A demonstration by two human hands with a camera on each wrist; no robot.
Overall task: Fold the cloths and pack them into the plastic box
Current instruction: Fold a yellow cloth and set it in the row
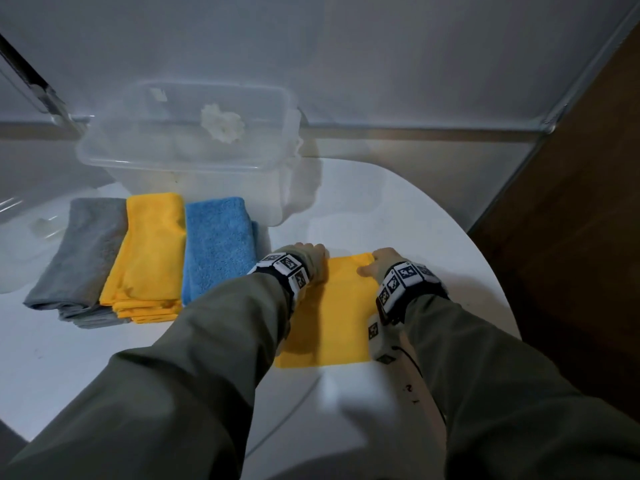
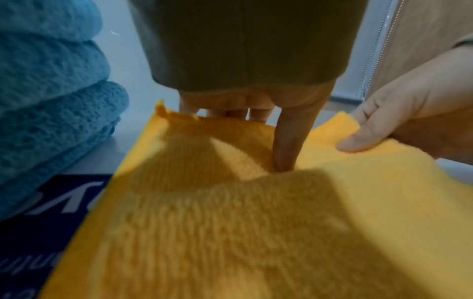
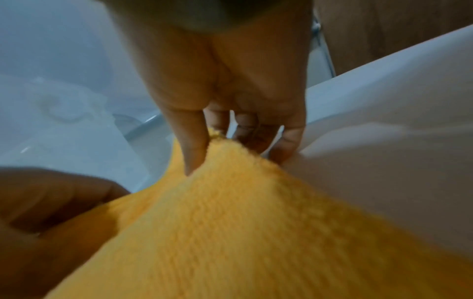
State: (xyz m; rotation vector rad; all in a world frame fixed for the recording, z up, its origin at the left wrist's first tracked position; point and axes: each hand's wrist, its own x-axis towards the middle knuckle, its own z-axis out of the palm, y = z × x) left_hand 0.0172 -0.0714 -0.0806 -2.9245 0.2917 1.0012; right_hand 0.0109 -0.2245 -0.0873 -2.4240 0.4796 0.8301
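Note:
A folded yellow cloth (image 1: 332, 313) lies flat on the white table (image 1: 433, 237) in front of me. My left hand (image 1: 313, 252) pinches its far left corner, thumb (image 2: 286, 145) pressed on top and fingers past the edge. My right hand (image 1: 375, 261) pinches the far right corner (image 3: 230, 159) the same way, thumb (image 3: 192, 145) on top. The clear plastic box (image 1: 187, 161) stands at the back of the table, left of my hands. In front of the box lie three piles of folded cloths: grey (image 1: 83, 251), yellow (image 1: 149, 251) and blue (image 1: 218, 244).
The blue pile (image 2: 51, 101) sits close beside my left hand. The table's rounded edge (image 1: 498, 282) curves past my right arm, with brown floor (image 1: 571, 220) beyond. A clear plastic piece (image 1: 20, 220) lies at the far left. A pale wall stands behind the box.

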